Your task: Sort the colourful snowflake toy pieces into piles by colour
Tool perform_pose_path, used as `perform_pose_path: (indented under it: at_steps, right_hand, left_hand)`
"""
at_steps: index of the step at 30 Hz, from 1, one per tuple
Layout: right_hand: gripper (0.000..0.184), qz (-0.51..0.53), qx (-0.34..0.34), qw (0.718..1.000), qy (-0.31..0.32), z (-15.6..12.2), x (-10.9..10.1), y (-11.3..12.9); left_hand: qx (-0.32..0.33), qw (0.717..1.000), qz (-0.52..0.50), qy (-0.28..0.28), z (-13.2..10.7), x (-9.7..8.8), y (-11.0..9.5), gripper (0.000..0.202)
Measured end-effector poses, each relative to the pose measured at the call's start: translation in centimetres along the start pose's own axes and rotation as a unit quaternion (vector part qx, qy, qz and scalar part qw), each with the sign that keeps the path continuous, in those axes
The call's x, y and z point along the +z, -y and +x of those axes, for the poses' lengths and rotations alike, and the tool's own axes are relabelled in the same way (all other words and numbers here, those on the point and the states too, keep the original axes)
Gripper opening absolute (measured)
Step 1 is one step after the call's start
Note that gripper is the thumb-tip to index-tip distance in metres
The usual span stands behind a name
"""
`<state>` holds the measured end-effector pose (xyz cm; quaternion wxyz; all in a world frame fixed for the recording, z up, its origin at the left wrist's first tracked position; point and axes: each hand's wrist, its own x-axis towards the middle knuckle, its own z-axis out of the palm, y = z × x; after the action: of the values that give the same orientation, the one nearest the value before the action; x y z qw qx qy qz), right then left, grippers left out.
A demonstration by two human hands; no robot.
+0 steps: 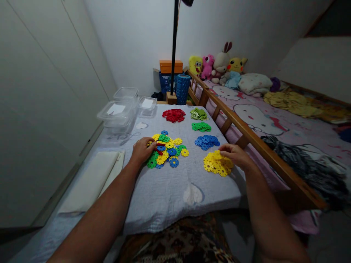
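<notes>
A mixed pile of notched plastic flower discs (pixel 162 157) in yellow, green and blue, with a few red pieces (pixel 161 145), lies mid-table. My left hand (pixel 142 150) is at its left edge, fingers curled together over the pieces; what they grip, if anything, is hidden. On the right, my right hand (pixel 235 155) has its fingertips pinched on a yellow notched disc (pixel 218 155) at the top of a heap of yellow discs (pixel 214 166). Behind that heap lie separate heaps of blue discs (pixel 206 141), green discs (pixel 201 126), light green pieces (pixel 199 114) and red pieces (pixel 173 115).
Clear plastic boxes (pixel 117 111) with lids are stacked at the table's back left, beside a smaller box (pixel 147 103). A folded cream sheet (pixel 91 179) lies at the left. A wooden bed rail (pixel 236 120) runs along the right edge. A black pole (pixel 174 47) stands behind.
</notes>
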<state>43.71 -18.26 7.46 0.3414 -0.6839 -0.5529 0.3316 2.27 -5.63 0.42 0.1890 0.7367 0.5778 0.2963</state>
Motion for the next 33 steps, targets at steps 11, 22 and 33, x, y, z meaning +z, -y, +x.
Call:
perform_pose_path:
  at_steps: [11,22,33]
  right_hand:
    - [0.022,0.026,0.040,0.997,-0.068,-2.1,-0.2,-3.0]
    - [0.017,-0.113,-0.011,0.984,-0.139,-2.2,1.2,-3.7]
    - [0.015,-0.168,-0.086,0.963,-0.195,-1.5,3.8,-0.7]
  left_hand:
    - [-0.008,1.000,-0.002,-0.009,0.0,0.1,0.2,0.047]
    - [-0.008,1.000,0.005,-0.006,-0.1,0.1,0.2,0.047]
    - [-0.003,1.000,0.009,-0.007,-0.1,0.1,0.2,0.047]
